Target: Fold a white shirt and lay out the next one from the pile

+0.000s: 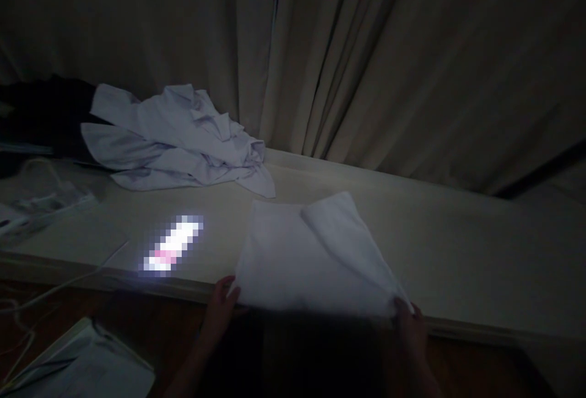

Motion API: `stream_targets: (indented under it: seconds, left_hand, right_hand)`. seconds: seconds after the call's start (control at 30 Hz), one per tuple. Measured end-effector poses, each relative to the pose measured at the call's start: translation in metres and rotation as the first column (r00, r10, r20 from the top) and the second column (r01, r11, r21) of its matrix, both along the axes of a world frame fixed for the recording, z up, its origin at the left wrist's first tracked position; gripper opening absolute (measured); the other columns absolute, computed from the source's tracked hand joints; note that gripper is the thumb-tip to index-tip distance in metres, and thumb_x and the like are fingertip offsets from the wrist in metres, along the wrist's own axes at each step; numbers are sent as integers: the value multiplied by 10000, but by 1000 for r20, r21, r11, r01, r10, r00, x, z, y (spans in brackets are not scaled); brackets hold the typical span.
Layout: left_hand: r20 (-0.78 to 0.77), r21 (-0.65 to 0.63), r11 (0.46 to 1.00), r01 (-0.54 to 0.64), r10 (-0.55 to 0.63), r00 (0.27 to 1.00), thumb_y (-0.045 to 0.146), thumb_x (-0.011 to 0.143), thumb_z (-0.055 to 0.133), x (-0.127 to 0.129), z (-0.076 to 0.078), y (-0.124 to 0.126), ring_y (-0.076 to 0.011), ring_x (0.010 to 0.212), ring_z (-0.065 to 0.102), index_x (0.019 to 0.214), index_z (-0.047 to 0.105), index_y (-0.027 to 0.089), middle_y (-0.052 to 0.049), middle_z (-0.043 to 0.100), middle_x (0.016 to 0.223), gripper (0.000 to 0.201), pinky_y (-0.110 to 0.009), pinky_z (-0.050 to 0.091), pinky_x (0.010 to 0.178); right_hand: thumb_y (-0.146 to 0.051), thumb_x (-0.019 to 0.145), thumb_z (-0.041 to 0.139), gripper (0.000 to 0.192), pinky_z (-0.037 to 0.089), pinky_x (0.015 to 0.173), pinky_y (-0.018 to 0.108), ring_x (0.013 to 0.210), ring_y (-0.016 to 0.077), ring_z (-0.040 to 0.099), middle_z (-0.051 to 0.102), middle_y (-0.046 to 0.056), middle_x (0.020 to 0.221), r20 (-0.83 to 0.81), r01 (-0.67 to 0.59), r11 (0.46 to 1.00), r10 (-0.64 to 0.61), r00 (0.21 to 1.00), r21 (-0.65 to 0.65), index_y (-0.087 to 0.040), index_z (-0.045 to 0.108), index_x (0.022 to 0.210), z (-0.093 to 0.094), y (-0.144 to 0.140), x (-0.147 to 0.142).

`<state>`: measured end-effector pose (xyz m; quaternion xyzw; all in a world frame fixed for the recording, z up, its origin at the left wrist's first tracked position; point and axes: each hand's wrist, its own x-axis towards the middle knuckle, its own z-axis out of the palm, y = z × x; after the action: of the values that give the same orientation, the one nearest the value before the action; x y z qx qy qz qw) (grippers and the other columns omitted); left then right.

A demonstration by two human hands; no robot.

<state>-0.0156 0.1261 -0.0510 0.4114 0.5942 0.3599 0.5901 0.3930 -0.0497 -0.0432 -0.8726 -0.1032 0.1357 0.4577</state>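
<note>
A white cloth (293, 257) lies spread over the front edge of the pale ledge, with its far right corner folded over. My left hand (223, 296) pinches its near left corner. At the near right corner, my right hand (409, 318) grips the fabric between thumb and fingers. The cloth's near edge stretches between both hands. Farther back on the left, a crumpled heap of white fabric (174, 138) rests on the ledge, apart from both hands.
Beige curtains (389, 68) hang behind the ledge (480, 264). Left of the cloth glows a pixelated bright screen (171, 245). Dark fabric (46, 111), a clear plastic bag (50, 193) and a white cable (86, 276) are at the left. Below stands a pale box-like object (86, 364).
</note>
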Motion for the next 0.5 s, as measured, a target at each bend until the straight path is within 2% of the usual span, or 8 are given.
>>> stream_targets:
  seconds: [0.07, 0.2, 0.37, 0.5]
  left_hand:
    - [-21, -23, 1000, -21, 21, 1000, 282, 723, 600, 3, 1, -1, -234, 852, 661, 976, 489, 217, -93, 642, 994, 284, -407, 616, 621]
    - [-52, -21, 1000, 7, -8, 999, 331, 693, 599, 2, 0, 0, -223, 754, 668, 992, 462, 223, -78, 646, 909, 347, -392, 605, 559]
    - [-172, -33, 989, 146, -149, 974, 448, 592, 655, -10, 6, 4, -219, 634, 657, 1009, 462, 208, -35, 646, 761, 518, -354, 564, 493]
    - [-247, -10, 978, 210, -206, 947, 499, 609, 627, -15, 12, 7, -212, 608, 648, 1042, 467, 206, -36, 674, 752, 547, -327, 538, 488]
  right_hand:
    - [-631, 595, 592, 573, 537, 650, 429, 800, 330, 660, 696, 146, 845, -55, 32, 998, -35, 998, -49, -152, 625, 909, -15, -23, 11]
    - [-577, 560, 621, 518, 541, 716, 406, 891, 313, 659, 700, 124, 930, -207, -16, 999, 24, 978, 40, -167, 633, 877, -25, -38, 29]
    - [-550, 517, 643, 495, 527, 713, 405, 831, 293, 660, 709, 95, 819, -228, -132, 991, 132, 965, 14, -170, 634, 833, -17, -23, 54]
    - [-540, 508, 643, 498, 514, 702, 393, 798, 276, 655, 709, 96, 804, -208, -191, 979, 174, 963, -65, -171, 628, 843, -6, -12, 59]
